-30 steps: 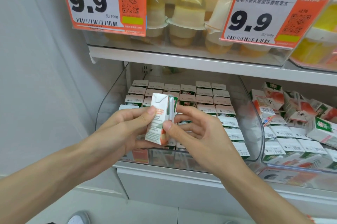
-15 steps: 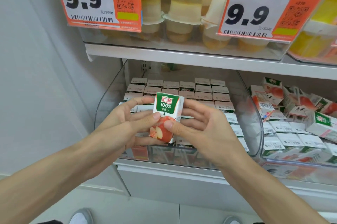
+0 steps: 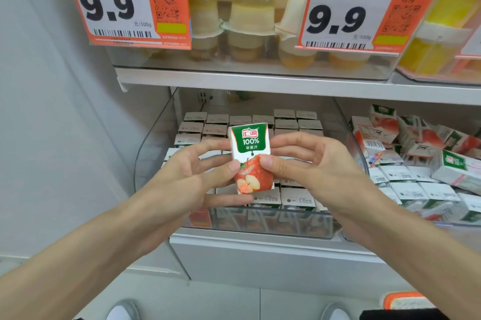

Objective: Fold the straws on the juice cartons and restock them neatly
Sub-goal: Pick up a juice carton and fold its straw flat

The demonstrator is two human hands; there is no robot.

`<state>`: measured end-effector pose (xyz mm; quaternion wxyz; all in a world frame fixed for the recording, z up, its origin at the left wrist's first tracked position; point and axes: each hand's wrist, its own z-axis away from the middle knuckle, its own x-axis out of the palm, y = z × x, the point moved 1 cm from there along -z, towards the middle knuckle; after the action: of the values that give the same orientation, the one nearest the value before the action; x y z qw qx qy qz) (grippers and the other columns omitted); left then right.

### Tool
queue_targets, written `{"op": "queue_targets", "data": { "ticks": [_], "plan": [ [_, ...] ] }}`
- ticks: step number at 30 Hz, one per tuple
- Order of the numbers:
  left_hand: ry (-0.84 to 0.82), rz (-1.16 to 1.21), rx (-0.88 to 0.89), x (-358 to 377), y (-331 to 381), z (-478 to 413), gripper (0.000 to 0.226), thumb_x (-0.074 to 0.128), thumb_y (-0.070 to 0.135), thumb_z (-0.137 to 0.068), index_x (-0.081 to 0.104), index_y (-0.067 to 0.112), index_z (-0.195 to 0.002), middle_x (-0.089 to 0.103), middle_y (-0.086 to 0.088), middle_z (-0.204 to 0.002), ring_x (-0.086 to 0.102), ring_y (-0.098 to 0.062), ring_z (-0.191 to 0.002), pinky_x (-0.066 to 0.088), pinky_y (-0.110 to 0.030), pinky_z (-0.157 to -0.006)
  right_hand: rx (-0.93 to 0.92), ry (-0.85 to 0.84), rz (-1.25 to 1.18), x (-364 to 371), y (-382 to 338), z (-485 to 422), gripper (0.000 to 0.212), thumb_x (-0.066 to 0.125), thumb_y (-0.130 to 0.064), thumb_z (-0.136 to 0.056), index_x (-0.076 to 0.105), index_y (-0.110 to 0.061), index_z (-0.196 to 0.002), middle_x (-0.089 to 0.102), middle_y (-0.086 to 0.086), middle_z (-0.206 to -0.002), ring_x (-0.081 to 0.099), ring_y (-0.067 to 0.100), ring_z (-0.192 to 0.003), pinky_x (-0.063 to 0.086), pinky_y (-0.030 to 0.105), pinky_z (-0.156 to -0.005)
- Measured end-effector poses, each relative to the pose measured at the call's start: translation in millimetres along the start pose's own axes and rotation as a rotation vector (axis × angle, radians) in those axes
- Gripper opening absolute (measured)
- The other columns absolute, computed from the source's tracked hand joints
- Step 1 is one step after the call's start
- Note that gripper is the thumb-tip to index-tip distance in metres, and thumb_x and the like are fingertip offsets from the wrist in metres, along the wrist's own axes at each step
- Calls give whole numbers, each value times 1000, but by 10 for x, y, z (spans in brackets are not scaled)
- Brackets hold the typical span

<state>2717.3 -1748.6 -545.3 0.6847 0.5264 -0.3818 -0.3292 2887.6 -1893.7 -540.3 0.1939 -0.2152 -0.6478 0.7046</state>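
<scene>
I hold a small apple juice carton upright in front of the shelf, its green and red front face turned toward me. My left hand pinches its left side with thumb on the front and fingers behind. My right hand pinches the right side the same way. The straw is hidden on the carton's back. Behind and below the carton, a clear plastic bin holds neat rows of standing cartons.
A second clear bin to the right holds several cartons lying in a jumble. The shelf above carries jelly cups and two orange 9.9 price tags. A grey wall stands on the left. My shoes show on the floor below.
Both hands have turned the carton from its straw side to its printed front, and it now sits a little more upright and square to me.
</scene>
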Motion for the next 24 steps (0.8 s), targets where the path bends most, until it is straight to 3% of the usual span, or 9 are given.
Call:
{"op": "queue_targets", "data": {
  "ticks": [6, 10, 13, 17, 24],
  "plan": [
    [-71, -166, 85, -142, 20, -23, 45, 65, 25, -99, 57, 28, -144, 75, 0, -134, 75, -27, -118, 66, -42, -85, 18, 14, -59, 52, 45, -1, 36, 85, -26, -84, 76, -15, -117, 82, 1, -112, 79, 21, -105, 53, 43, -108],
    [-119, -199, 117, -182, 16, -29, 45, 60, 29, -103, 54, 36, -147, 75, -5, -133, 75, -29, -119, 66, -41, -87, -19, 22, -161, 64, 25, -22, 33, 84, -25, -85, 76, -10, -114, 83, 4, -110, 80, 22, -100, 62, 26, -88],
    [-128, -127, 55, -154, -36, -72, 44, 54, 29, -104, 56, 32, -149, 75, -7, -134, 75, -33, -118, 65, -42, -88, -9, 45, -153, 100, 42, -54, 31, 85, -26, -84, 76, -11, -110, 83, 2, -106, 81, 21, -95, 62, 25, -88],
    [-135, -61, 5, -175, -73, -114, 40, 52, 27, -108, 60, 27, -147, 74, -11, -134, 75, -37, -117, 65, -42, -89, 10, 47, -143, 180, 101, -65, 25, 87, -22, -84, 77, -10, -105, 84, -3, -102, 82, 14, -89, 57, 11, -75],
    [-160, 4, -12, -223, -128, -89, 51, 57, 27, -100, 55, 28, -151, 72, -13, -138, 72, -41, -120, 62, -43, -96, -41, 88, -128, 230, 169, -32, 15, 87, -24, -84, 82, -15, -96, 84, -1, -100, 81, 18, -92, 60, 17, -78]
  ]
}}
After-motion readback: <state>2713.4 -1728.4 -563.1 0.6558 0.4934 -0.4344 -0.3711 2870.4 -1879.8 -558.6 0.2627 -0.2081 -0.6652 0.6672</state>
